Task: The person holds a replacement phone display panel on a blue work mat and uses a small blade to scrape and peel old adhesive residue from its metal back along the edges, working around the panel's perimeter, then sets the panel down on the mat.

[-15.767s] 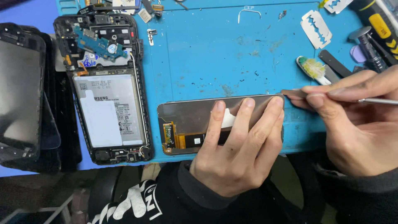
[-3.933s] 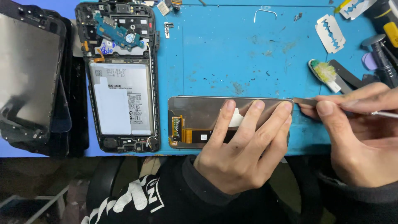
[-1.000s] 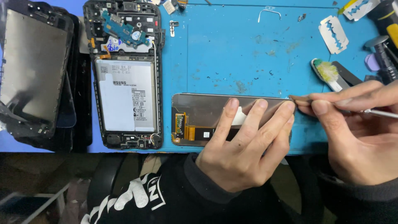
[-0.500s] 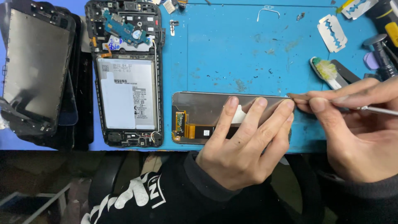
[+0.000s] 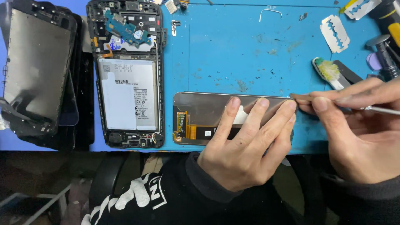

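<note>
A phone display panel (image 5: 204,112) lies face down near the front edge of the blue mat (image 5: 250,54), its orange flex cable at the left end. My left hand (image 5: 246,146) presses flat on the panel's right half, fingers spread. My right hand (image 5: 358,129) pinches a thin metal tool (image 5: 306,98) whose flat tip touches the panel's upper right corner, just beside my left fingertips.
An opened phone body (image 5: 127,75) with its battery and circuit board lies left of the panel. Dark screen parts (image 5: 37,71) are stacked at the far left. Razor blades (image 5: 333,27), a worn toothbrush head (image 5: 329,71) and other tools sit at the back right.
Over the frames the view has shifted slightly, so the mat sits further right. Both hands keep their hold; the tool tip stays at the panel's upper right corner.
</note>
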